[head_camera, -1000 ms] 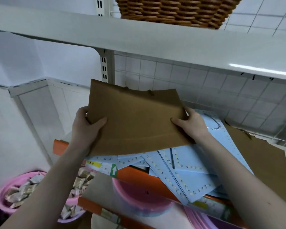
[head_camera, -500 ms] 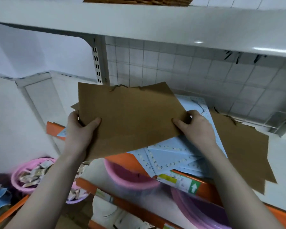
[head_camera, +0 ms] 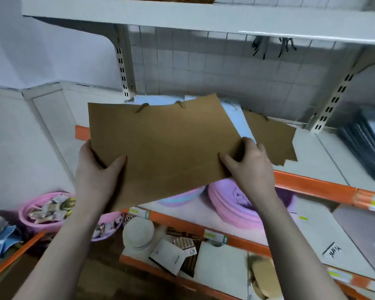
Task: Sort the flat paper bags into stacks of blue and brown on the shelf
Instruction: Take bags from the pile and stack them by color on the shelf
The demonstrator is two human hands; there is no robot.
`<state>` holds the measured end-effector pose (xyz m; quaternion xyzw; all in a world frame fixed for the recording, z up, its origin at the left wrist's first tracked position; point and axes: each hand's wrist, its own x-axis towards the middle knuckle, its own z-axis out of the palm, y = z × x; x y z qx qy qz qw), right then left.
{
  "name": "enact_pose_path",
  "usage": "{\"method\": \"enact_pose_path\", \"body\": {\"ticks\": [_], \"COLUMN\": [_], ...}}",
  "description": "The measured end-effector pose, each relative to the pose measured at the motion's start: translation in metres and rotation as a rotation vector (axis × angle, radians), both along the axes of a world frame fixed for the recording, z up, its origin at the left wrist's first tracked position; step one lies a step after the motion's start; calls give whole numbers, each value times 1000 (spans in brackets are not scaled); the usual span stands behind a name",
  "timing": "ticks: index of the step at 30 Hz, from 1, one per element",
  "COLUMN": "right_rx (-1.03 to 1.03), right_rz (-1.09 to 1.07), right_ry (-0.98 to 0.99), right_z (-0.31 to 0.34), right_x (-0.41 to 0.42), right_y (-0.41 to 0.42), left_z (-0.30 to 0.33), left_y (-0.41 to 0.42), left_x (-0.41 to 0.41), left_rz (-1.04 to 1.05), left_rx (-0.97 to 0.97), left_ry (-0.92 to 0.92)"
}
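I hold a flat brown paper bag (head_camera: pixel 165 144) level in front of the shelf, its cord handles at the far edge. My left hand (head_camera: pixel 97 172) grips its left edge, thumb on top. My right hand (head_camera: pixel 250 163) grips its right edge the same way. Behind and under it, light blue bags (head_camera: pixel 239 124) lie on the white shelf (head_camera: pixel 325 161), mostly hidden by the held bag. A stack of brown bags (head_camera: pixel 273 137) lies on the shelf just to the right of them.
An upper shelf (head_camera: pixel 182 14) overhangs the work area. Dark flat items (head_camera: pixel 364 144) lie at the shelf's far right. Lower shelves hold pink basins (head_camera: pixel 236 204), a pink bowl of packets (head_camera: pixel 46 211), a white hat (head_camera: pixel 139 232) and small boxes.
The view has swung rightward and pulled back. The held brown bag has shifted over the blue bags, covering most of them, and both hands keep their grip.
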<state>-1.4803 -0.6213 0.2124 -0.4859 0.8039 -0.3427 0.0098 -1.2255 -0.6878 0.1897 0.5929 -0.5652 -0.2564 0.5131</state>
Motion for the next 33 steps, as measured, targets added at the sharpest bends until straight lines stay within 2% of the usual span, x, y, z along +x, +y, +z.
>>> {"method": "enact_pose_path", "body": {"ticks": [7, 14, 19, 28, 33], "right_rx": [-31, -64, -67, -59, -60], "right_rz": [-120, -254, -381, -606, -649], "right_ry": [31, -1, -3, 32, 19], "right_z": [2, -2, -1, -2, -3], "right_x": [0, -49, -121, -293, -371], "right_y": [98, 181, 263, 451, 516], "left_z": [0, 8, 14, 7, 9], "left_y": [58, 113, 175, 330, 385], "left_x": [-21, -89, -185, -393, -482], "left_rz": [-100, -179, -259, -449, -494], "left_rx": [-24, -21, -64, -104, -72], "left_ry": [-198, -338, -444, -407, -427]}}
